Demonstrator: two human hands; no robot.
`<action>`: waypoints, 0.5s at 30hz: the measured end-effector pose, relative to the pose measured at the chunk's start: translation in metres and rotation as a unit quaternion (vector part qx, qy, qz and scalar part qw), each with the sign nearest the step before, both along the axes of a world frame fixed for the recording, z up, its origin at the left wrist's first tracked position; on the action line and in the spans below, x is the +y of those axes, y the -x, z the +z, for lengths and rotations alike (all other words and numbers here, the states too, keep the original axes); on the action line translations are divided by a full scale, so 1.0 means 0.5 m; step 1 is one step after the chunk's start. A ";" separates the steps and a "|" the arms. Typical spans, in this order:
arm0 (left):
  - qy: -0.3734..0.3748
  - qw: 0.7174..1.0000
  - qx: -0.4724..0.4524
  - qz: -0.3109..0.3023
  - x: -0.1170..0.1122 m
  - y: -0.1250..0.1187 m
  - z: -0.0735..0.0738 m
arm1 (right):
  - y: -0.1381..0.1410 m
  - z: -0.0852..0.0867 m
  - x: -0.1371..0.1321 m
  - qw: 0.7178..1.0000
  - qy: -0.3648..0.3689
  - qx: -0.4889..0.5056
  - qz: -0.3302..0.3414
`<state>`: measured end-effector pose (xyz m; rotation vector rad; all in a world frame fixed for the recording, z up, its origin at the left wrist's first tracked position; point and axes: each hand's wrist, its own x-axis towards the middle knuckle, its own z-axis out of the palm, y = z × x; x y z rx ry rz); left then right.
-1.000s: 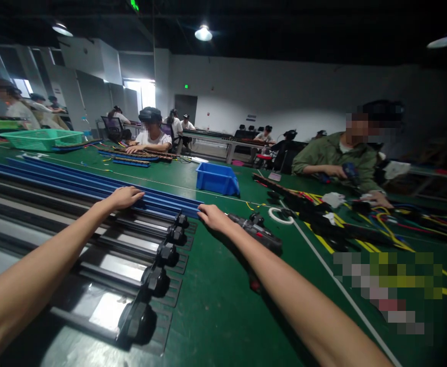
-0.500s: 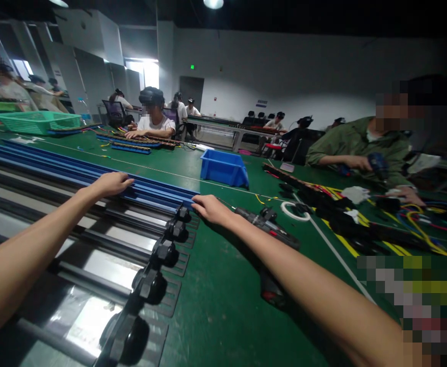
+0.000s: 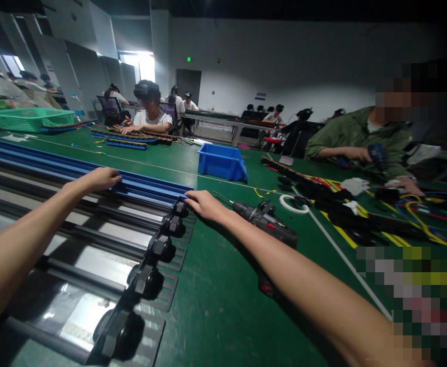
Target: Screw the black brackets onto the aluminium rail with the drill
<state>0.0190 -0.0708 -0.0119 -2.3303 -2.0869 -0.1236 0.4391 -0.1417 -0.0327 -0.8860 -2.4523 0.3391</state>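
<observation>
Long blue rails (image 3: pixel 150 188) lie side by side along the far edge of a frame of black bars. My left hand (image 3: pixel 103 178) is closed over the blue rails partway along, its fingertips hidden behind them. At their right end my right hand (image 3: pixel 204 205) is closed, thumb and fingers on the tip of a blue rail. Close to the right hand stands the first of several black knobs with hexagonal bodies (image 3: pixel 162 248), lined up down the frame's right side above slotted black plates. A black cordless drill (image 3: pixel 263 221) lies just right of my right hand, partly behind the forearm.
A blue bin (image 3: pixel 222 162) stands beyond the rails, and a green basket (image 3: pixel 30 120) sits at far left. Right of the drill lie a white ring (image 3: pixel 294 204) and bundled cables (image 3: pixel 410 216). A co-worker in a green shirt (image 3: pixel 357 133) holds another drill; others sit behind.
My left hand has slid slightly left along the blue rails. My right hand stays at the rail end. The whole view has shifted a little.
</observation>
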 end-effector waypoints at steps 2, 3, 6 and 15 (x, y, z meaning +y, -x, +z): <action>0.011 1.000 0.012 -0.010 0.003 0.001 -0.003 | 0.001 0.001 -0.002 1.000 0.003 -0.001 -0.001; 0.018 1.000 0.016 -0.015 0.004 0.002 -0.005 | 0.000 0.003 -0.004 1.000 0.007 -0.003 -0.002; 0.016 1.000 0.015 -0.022 0.005 0.002 -0.010 | -0.001 0.013 -0.009 1.000 0.016 0.003 -0.022; -0.001 1.000 -0.009 0.004 -0.003 -0.002 -0.027 | 0.059 0.101 -0.136 0.981 -0.025 0.153 -0.114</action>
